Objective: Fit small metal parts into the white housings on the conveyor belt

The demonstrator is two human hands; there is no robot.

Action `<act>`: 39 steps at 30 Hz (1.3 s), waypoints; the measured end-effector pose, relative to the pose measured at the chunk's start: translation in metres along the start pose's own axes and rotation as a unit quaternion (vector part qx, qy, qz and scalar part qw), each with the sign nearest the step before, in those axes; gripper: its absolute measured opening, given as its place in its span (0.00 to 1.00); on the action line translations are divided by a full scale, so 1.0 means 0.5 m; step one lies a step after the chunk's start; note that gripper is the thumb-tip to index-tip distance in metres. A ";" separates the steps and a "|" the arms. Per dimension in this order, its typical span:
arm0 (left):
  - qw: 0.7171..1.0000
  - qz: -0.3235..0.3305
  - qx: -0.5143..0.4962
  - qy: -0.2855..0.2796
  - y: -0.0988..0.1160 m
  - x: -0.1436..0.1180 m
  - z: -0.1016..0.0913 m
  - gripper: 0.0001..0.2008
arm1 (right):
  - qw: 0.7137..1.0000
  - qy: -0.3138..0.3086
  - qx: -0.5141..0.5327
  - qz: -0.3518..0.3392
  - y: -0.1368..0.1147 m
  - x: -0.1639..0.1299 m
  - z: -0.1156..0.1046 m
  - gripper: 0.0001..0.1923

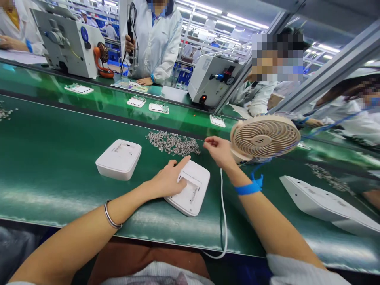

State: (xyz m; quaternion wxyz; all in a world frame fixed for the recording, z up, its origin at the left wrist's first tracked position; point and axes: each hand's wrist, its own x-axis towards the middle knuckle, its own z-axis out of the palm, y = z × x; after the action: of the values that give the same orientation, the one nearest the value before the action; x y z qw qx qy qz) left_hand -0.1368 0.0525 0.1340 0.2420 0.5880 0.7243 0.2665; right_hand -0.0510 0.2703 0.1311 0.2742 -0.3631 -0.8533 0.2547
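Green counter [59, 166] carries a white square plastic casing [190, 190], pinned flat under the left hand [168, 180]. Right hand [218, 150], fingers pinched closed, hovers beside the pile of small silver screws [173, 143], near a beige desk fan [264, 136].

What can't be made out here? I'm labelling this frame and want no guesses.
- Head view: whether the right hand pinches a screw; its fingertips are curled and any part is too small.
- The white housing is partly covered by the left hand.
- The screw pile: single pieces are too small to count.
- The cable runs past the table edge.
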 end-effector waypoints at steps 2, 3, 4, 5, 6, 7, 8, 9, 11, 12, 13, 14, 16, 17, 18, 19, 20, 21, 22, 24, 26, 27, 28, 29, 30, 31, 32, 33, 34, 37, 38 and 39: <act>0.999 -0.026 0.020 0.038 0.002 0.002 -0.003 0.34 | 0.998 0.004 0.060 0.001 0.028 -0.042 -0.017 0.11; 0.997 -0.036 0.037 0.063 0.003 0.003 -0.007 0.33 | 0.995 0.006 0.099 -0.001 0.037 -0.061 -0.023 0.12; 0.993 -0.049 0.059 0.088 0.004 0.005 -0.012 0.31 | 0.990 0.008 0.137 -0.005 0.041 -0.077 -0.027 0.13; 0.988 -0.066 0.085 0.108 0.005 0.007 -0.019 0.29 | 0.986 0.010 0.169 -0.011 0.041 -0.092 -0.030 0.15; 0.982 -0.088 0.112 0.125 0.007 0.009 -0.026 0.27 | 0.982 0.009 0.188 -0.019 0.036 -0.105 -0.031 0.15; 0.975 -0.112 0.134 0.138 0.009 0.010 -0.033 0.26 | 0.981 0.004 0.192 -0.030 0.027 -0.116 -0.031 0.15; 0.968 -0.138 0.151 0.147 0.011 0.011 -0.039 0.26 | 0.981 -0.003 0.192 -0.044 0.015 -0.125 -0.029 0.14; 0.961 -0.162 0.163 0.156 0.012 0.011 -0.043 0.27 | 0.980 -0.016 0.189 -0.060 0.002 -0.134 -0.027 0.13; 0.948 -0.189 0.183 0.178 0.014 0.010 -0.044 0.29 | 0.977 -0.044 0.186 -0.092 -0.024 -0.149 -0.022 0.12; 0.944 -0.183 0.196 0.190 0.014 0.008 -0.040 0.29 | 0.976 -0.056 0.183 -0.102 -0.034 -0.156 -0.019 0.12; 0.944 -0.161 0.212 0.195 0.014 0.006 -0.034 0.31 | 0.976 -0.064 0.179 -0.109 -0.042 -0.163 -0.016 0.11; 0.947 -0.121 0.229 0.189 0.014 0.004 -0.026 0.32 | 0.976 -0.068 0.174 -0.113 -0.047 -0.168 -0.013 0.11; 0.954 -0.030 0.257 0.149 0.014 -0.001 -0.012 0.37 | 0.977 -0.067 0.164 -0.116 -0.051 -0.177 -0.009 0.11; 0.955 0.002 0.268 0.125 0.016 -0.004 -0.006 0.38 | 0.978 -0.065 0.163 -0.117 -0.051 -0.180 -0.008 0.10; 0.955 0.014 0.277 0.107 0.019 -0.007 -0.002 0.39 | 0.977 -0.062 0.164 -0.119 -0.051 -0.183 -0.006 0.10; 0.953 0.009 0.287 0.099 0.023 -0.010 0.001 0.40 | 0.977 -0.060 0.166 -0.122 -0.050 -0.185 -0.004 0.09; 0.950 -0.006 0.295 0.100 0.028 -0.013 0.003 0.40 | 0.976 -0.057 0.166 -0.129 -0.050 -0.187 -0.001 0.09; 0.947 -0.022 0.304 0.105 0.033 -0.016 0.006 0.41 | 0.976 -0.054 0.162 -0.137 -0.050 -0.188 0.001 0.09; 0.943 -0.033 0.313 0.110 0.038 -0.019 0.009 0.41 | 0.976 -0.052 0.155 -0.147 -0.050 -0.188 0.003 0.09; 0.934 -0.033 0.335 0.121 0.042 -0.023 0.018 0.43 | 0.975 -0.050 0.141 -0.165 -0.050 -0.188 0.007 0.09; 0.923 -0.013 0.359 0.136 0.041 -0.027 0.030 0.44 | 0.974 -0.050 0.142 -0.170 -0.050 -0.186 0.007 0.08; 0.917 -0.002 0.371 0.144 0.039 -0.028 0.036 0.44 | 0.973 -0.050 0.148 -0.169 -0.049 -0.185 0.007 0.08; 0.911 0.009 0.382 0.154 0.037 -0.029 0.041 0.43 | 0.972 -0.048 0.157 -0.166 -0.047 -0.183 0.007 0.08; 0.905 0.019 0.393 0.165 0.036 -0.030 0.044 0.43 | 0.972 -0.044 0.166 -0.160 -0.045 -0.181 0.006 0.08; 0.898 0.028 0.402 0.175 0.036 -0.031 0.045 0.42 | 0.972 -0.036 0.175 -0.152 -0.042 -0.178 0.007 0.08; 0.892 0.038 0.410 0.184 0.037 -0.032 0.045 0.42 | 0.972 -0.028 0.183 -0.142 -0.037 -0.176 0.008 0.08; 0.888 0.049 0.416 0.191 0.039 -0.034 0.044 0.42 | 0.973 -0.020 0.191 -0.130 -0.031 -0.172 0.010 0.09; 0.885 0.060 0.418 0.197 0.041 -0.035 0.042 0.42 | 0.973 -0.014 0.197 -0.116 -0.024 -0.168 0.014 0.09; 0.883 0.070 0.418 0.202 0.044 -0.036 0.040 0.42 | 0.974 -0.010 0.201 -0.102 -0.016 -0.163 0.019 0.10; 0.878 0.095 0.415 0.219 0.051 -0.040 0.038 0.41 | 0.982 -0.008 0.174 -0.071 0.007 -0.143 0.039 0.13; 0.876 0.099 0.416 0.223 0.052 -0.040 0.038 0.40 | 0.986 -0.007 0.149 -0.070 0.012 -0.136 0.046 0.13; 0.874 0.101 0.417 0.227 0.052 -0.041 0.039 0.40 | 0.990 -0.006 0.119 -0.072 0.016 -0.128 0.052 0.12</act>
State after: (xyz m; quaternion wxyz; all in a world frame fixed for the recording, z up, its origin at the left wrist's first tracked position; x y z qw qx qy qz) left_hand -0.1009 0.0389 0.1379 -0.2245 0.6279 0.7399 0.0888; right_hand -0.0267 0.2206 0.0890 0.3285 -0.2640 -0.8422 0.3363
